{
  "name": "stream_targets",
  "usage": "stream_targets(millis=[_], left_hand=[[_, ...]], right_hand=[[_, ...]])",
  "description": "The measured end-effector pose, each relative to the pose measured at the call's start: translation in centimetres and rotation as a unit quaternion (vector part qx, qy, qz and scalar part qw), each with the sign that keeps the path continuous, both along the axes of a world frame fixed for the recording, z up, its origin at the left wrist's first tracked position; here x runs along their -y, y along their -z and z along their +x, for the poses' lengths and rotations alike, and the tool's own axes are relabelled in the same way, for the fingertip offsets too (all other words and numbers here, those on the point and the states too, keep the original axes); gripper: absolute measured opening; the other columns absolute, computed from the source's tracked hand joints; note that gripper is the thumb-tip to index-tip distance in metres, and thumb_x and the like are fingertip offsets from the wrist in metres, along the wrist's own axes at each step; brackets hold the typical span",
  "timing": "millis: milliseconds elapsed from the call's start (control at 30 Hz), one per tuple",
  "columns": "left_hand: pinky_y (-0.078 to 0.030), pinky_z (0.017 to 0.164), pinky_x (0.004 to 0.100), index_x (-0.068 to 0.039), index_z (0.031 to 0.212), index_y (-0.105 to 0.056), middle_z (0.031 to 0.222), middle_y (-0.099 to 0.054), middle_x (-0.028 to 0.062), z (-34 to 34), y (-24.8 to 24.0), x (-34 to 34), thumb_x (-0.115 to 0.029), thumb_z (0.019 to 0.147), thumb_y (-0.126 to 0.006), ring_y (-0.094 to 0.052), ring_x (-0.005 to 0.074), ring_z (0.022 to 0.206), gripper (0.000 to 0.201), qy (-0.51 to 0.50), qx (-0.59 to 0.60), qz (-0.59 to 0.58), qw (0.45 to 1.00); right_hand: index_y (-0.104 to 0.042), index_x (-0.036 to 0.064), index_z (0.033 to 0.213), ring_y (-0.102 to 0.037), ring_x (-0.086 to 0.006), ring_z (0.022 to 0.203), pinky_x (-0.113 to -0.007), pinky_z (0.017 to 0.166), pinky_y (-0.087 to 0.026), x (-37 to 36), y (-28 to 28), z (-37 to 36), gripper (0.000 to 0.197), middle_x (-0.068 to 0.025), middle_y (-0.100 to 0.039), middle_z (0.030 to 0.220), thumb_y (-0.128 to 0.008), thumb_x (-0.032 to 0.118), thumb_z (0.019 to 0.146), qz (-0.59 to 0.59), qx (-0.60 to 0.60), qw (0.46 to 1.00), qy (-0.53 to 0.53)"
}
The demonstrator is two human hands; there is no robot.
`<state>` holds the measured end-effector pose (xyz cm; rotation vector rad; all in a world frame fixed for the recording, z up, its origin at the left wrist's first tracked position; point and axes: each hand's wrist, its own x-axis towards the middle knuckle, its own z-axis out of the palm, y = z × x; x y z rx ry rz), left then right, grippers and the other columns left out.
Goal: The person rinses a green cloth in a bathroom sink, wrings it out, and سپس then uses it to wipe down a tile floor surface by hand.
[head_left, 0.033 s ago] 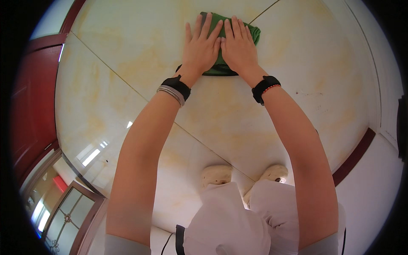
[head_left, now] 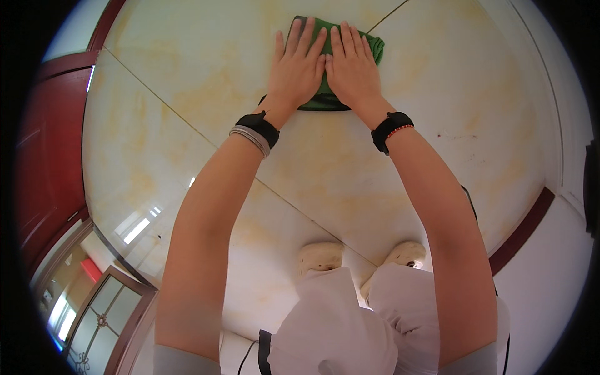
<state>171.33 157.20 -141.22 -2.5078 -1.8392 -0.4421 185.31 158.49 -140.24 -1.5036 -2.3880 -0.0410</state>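
A folded green cloth (head_left: 323, 99) with a dark edge lies on the tiled floor at the top middle of the head view. My left hand (head_left: 296, 74) rests flat over its left half, fingers stretched and spread. Flat on the cloth's right half is my right hand (head_left: 354, 72), with its fingers stretched forward. The two thumbs meet or nearly meet at the middle. Both arms reach straight out, and each wrist wears a black band. Parts of the cloth are hidden beneath the palms.
Glossy cream floor tiles (head_left: 181, 112) with dark joints surround the cloth. Small dark specks (head_left: 456, 135) mark the floor at right. My light shoes (head_left: 320, 257) stand below. A red door (head_left: 53, 144) is at left, a glass-paned door (head_left: 103, 319) at lower left, a white wall (head_left: 544, 269) at right.
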Motion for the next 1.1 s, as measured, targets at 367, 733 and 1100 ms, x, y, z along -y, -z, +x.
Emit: stream_targets(millis=[367,733,1100], left_hand=[[-0.018,0.108,0.0483,0.005,0.137,-0.028,0.144,-0.023,0.024,2.4,-0.6,23.2,-0.012,0.089,-0.04,-0.021,0.0407,0.134,0.052,0.01,0.095,-0.141,0.985],[-0.009,0.108,0.0531,0.001,0.139,-0.028,0.146,-0.017,0.025,3.7,-2.3,27.2,-0.028,0.093,-0.033,-0.012,0.0411,0.136,0.055,-0.133,0.212,-0.167,0.954],[-0.022,0.106,0.0462,0.003,0.131,-0.037,0.136,-0.036,0.0239,3.7,-0.6,16.4,-0.029,0.093,-0.034,-0.031,0.0368,0.128,0.05,0.065,0.057,0.043,0.995]], right_hand=[[-0.034,-0.0018,0.135,-0.025,-0.0269,0.135,-0.039,0.111,-0.018,21.3,-1.3,2.4,0.054,-0.0155,-0.03,0.144,-0.041,0.027,0.09,-0.151,0.057,0.984,-0.079],[-0.03,-0.0001,0.138,-0.019,-0.0247,0.137,-0.038,0.112,-0.014,23.4,-2.3,1.7,0.057,-0.013,-0.024,0.147,-0.039,0.025,0.088,-0.251,-0.001,0.955,-0.156],[-0.039,-0.0016,0.133,-0.029,-0.0261,0.133,-0.039,0.111,-0.019,17.4,1.0,2.8,0.053,-0.015,-0.034,0.141,-0.039,0.022,0.085,-0.017,0.041,0.999,-0.029]])
